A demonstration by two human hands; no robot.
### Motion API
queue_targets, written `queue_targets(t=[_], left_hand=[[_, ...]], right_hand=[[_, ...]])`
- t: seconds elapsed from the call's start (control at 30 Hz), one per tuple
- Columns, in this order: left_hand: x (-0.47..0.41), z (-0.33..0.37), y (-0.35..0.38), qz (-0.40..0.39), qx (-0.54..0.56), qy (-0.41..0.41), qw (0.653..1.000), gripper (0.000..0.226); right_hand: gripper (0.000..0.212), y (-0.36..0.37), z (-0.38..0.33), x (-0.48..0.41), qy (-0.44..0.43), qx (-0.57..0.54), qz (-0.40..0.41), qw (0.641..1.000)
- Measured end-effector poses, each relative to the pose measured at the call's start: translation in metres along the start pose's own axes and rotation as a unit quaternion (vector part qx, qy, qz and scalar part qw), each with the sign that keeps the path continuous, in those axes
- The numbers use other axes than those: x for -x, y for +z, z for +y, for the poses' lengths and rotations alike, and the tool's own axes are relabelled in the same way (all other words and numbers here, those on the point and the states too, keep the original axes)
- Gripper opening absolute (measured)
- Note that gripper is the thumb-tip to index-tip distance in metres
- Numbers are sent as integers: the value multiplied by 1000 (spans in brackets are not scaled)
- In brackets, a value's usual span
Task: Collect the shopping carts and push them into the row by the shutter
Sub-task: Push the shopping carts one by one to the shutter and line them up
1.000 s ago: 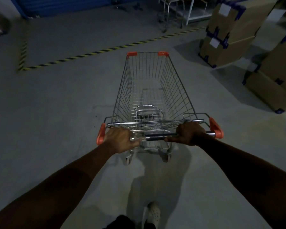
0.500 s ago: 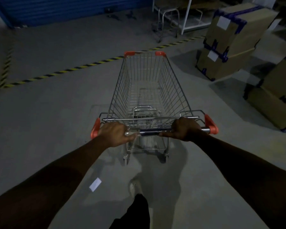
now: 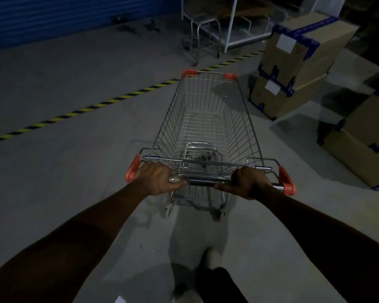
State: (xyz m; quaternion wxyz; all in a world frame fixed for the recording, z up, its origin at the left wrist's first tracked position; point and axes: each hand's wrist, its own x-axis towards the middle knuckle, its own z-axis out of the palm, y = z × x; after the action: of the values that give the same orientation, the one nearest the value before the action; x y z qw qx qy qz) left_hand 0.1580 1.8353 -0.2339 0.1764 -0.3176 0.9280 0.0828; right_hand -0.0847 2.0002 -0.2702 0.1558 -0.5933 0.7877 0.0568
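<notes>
While pushing across dim concrete floor (image 3: 64, 182): left hand (image 3: 160, 181) wrapped round handle bar (image 3: 206, 181) near 9 o'clock end, right hand (image 3: 248, 182) wrapped near 3 o'clock end. Wide spacing likely for steering leverage. Empty shopping cart (image 3: 206, 119) directly ahead, nose toward 12 o'clock. Stacked cardboard boxes (image 3: 293, 68) near at 2 o'clock, tight edge on that side. Blue shutter (image 3: 74, 16) at 10 to 11 o'clock, well apart, beyond yellow-black floor tape (image 3: 96, 106). Open room from 9 to 11 o'clock for swinging left. Metal-frame trolley (image 3: 202, 40) at 12 o'clock, type unclear.
</notes>
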Motion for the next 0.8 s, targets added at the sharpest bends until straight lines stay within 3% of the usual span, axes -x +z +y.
queue_targets(t=[0.33, 0.57, 0.67, 0.8], left_hand=[[-199, -10, -66, 33, 20, -16, 999, 80], [-300, -9, -139, 30, 25, -25, 999, 63], [-341, -14, -161, 11, 15, -27, 999, 64], [-406, -33, -175, 50, -15, -54, 997, 68]], right_hand=[[92, -72, 122, -175, -9, 15, 3, 1000], [87, -118, 188, -293, -26, 36, 8, 999], [86, -134, 209, -340, -33, 32, 13, 999], [87, -158, 234, -407, -47, 45, 20, 998]])
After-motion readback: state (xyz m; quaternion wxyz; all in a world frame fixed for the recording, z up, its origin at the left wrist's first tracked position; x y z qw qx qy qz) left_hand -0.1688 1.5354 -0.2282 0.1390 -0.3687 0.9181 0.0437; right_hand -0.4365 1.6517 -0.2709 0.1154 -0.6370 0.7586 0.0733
